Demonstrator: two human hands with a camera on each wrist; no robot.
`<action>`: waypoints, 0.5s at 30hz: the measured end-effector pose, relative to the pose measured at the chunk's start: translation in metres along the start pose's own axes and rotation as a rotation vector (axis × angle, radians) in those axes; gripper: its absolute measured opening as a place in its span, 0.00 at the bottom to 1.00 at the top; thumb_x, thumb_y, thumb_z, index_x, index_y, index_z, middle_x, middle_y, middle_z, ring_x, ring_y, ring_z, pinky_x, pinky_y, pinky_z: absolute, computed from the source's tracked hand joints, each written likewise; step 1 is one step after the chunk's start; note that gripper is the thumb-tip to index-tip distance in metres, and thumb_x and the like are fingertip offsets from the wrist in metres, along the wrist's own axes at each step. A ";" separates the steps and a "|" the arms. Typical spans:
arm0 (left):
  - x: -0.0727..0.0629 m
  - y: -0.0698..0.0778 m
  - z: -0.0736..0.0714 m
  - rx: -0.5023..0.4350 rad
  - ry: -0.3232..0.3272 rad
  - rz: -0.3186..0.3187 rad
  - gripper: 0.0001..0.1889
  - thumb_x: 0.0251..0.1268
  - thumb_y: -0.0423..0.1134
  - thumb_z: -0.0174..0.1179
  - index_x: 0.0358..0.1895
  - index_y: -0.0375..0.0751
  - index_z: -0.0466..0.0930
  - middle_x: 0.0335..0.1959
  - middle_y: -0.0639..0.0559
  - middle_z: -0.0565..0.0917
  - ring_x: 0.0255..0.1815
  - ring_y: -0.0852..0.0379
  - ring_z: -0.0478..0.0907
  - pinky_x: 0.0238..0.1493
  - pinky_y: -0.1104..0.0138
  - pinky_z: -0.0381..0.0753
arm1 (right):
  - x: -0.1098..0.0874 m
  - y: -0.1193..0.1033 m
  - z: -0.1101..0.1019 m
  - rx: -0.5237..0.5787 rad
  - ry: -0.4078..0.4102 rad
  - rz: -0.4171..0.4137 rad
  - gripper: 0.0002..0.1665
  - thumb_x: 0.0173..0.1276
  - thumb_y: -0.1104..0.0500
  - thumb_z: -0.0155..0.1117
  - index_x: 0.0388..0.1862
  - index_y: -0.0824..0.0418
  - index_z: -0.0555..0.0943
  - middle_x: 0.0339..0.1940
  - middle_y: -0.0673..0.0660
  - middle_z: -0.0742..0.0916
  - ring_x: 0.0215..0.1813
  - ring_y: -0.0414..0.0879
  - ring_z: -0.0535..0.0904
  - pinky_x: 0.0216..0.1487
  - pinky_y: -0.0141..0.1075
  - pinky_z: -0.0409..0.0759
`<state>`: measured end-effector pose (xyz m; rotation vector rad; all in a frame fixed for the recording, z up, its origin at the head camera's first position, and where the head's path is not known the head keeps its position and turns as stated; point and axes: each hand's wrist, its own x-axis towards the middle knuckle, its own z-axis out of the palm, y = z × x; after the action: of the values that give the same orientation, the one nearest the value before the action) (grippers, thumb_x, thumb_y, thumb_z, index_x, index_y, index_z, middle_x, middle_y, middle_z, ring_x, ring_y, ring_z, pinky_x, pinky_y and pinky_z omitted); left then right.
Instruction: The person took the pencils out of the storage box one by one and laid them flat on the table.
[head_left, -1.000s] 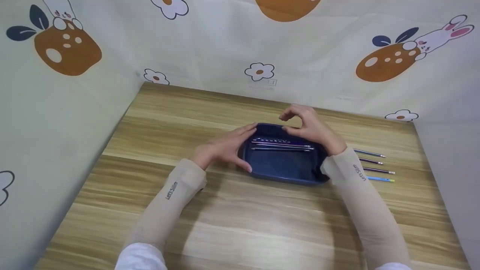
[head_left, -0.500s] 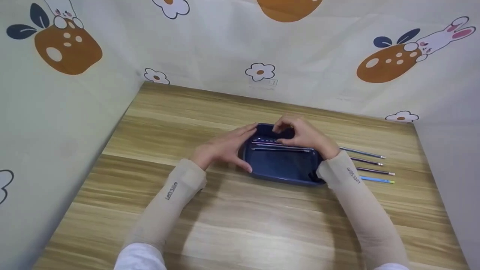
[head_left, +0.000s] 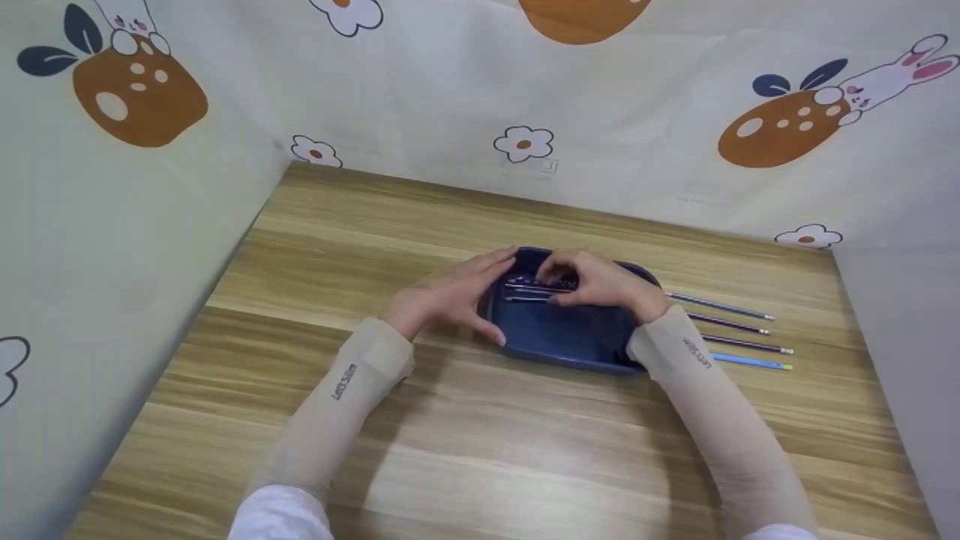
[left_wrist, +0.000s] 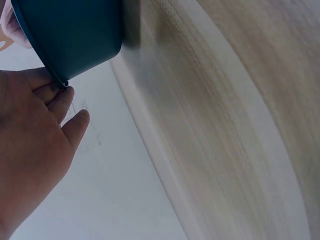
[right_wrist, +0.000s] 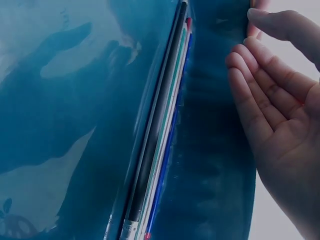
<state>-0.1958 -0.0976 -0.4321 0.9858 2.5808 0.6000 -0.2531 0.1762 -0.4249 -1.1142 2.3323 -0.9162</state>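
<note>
Lying beside tray (head_left: 559,328) (part-hidden): pencils (head_left: 747,344).

- Right hand (head_left: 596,281) lowered from above the tray's (head_left: 577,364) far rim to the pencils (head_left: 525,299) inside, covering their right ends.
- Right sleeve (head_left: 679,352) shifted left, baring more of four pencils (head_left: 727,323) on the tabletop (head_left: 525,450).

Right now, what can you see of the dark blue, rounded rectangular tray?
The dark blue, rounded rectangular tray is open-topped, with raised walls and a glossy floor; it looks like plastic. It sits upright on the wood-grain table, long sides running roughly left to right. Slender pencils lie inside, nearer its far wall. The left hand touches its left end; the right hand is over its inside, contact unclear.
</note>
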 end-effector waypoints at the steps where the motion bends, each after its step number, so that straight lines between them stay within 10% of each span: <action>1: 0.000 0.000 0.000 -0.001 0.000 0.000 0.67 0.45 0.72 0.69 0.81 0.41 0.42 0.84 0.55 0.39 0.84 0.52 0.43 0.83 0.57 0.50 | 0.000 0.000 0.000 -0.015 -0.002 -0.001 0.21 0.60 0.63 0.74 0.53 0.65 0.82 0.50 0.61 0.87 0.55 0.54 0.84 0.61 0.49 0.81; 15: -0.002 0.001 0.000 -0.010 0.007 -0.007 0.67 0.44 0.74 0.69 0.81 0.43 0.43 0.84 0.57 0.38 0.84 0.53 0.42 0.83 0.55 0.51 | 0.005 0.004 0.005 -0.132 -0.074 0.035 0.21 0.60 0.59 0.73 0.52 0.63 0.83 0.50 0.59 0.88 0.54 0.52 0.84 0.60 0.47 0.82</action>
<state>-0.1938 -0.0978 -0.4311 0.9735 2.5840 0.6149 -0.2550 0.1723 -0.4312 -1.1346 2.3720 -0.7053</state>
